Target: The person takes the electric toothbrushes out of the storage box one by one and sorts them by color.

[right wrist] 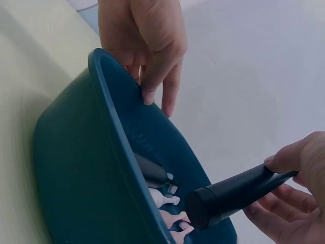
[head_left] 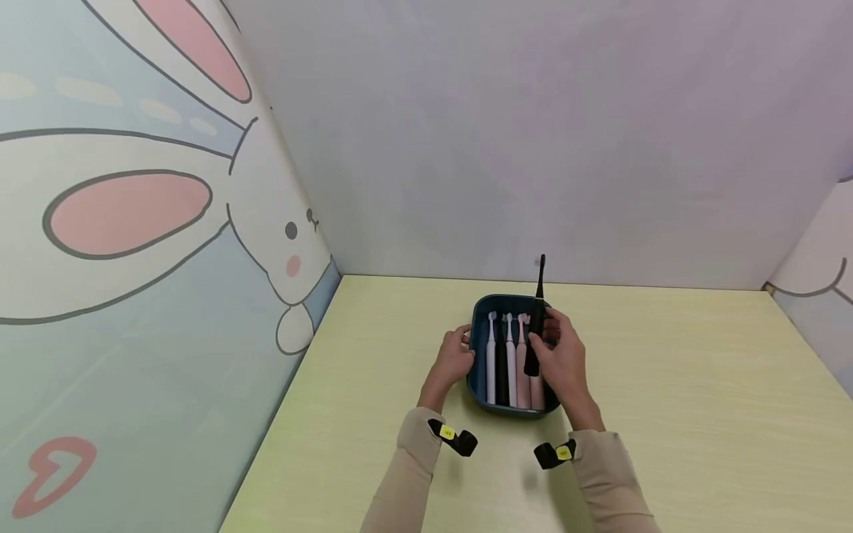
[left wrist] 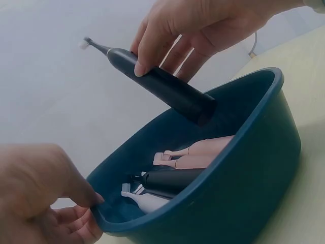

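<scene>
My right hand (head_left: 565,357) pinches a black electric toothbrush (left wrist: 162,86) by its handle, thumb on one side and fingers on the other. The brush is raised over the right part of a dark blue plastic basin (left wrist: 269,157), its head pointing up and away. At the basin's left side, my left hand (head_left: 455,358) grips the rim, thumb on the inside and fingers outside. Inside lie several more electric toothbrushes in a row, heads toward the far side: a white one (head_left: 491,363), a black one (head_left: 502,374), another white one (head_left: 512,366) and pink ones (head_left: 523,381).
The basin stands on a pale wood-grain table (head_left: 693,400), not far from its back edge. A plain light wall (head_left: 506,148) rises behind. On the left is a wall panel (head_left: 153,355) with a cartoon rabbit.
</scene>
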A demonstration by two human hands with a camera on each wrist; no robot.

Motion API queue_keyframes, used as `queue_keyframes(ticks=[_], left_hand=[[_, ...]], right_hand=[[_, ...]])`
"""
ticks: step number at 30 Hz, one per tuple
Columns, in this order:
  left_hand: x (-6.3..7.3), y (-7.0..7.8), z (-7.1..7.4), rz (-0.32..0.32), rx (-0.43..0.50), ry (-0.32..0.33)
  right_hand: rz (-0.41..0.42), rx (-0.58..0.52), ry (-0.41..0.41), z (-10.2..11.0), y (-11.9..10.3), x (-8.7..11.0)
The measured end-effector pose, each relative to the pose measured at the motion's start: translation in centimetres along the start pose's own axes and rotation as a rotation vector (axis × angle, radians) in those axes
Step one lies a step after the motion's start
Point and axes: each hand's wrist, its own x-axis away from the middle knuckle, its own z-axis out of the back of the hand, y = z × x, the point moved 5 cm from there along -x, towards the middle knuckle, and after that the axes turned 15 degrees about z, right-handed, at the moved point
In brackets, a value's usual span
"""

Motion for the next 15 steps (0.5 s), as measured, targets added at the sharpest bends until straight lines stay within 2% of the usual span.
queue_keyframes(ticks=[7,15], left_hand=[[0.0,0.1,0.1,-0.002,-0.005,0.004],[0.1,0.2,0.2,-0.006,-0.005,0.006]], right_hand=[[0.015,0.023,0.059,0.9,-0.1,-0.5],[0.021,-0.013,0.118,2.3,-0.1,-1.0]])
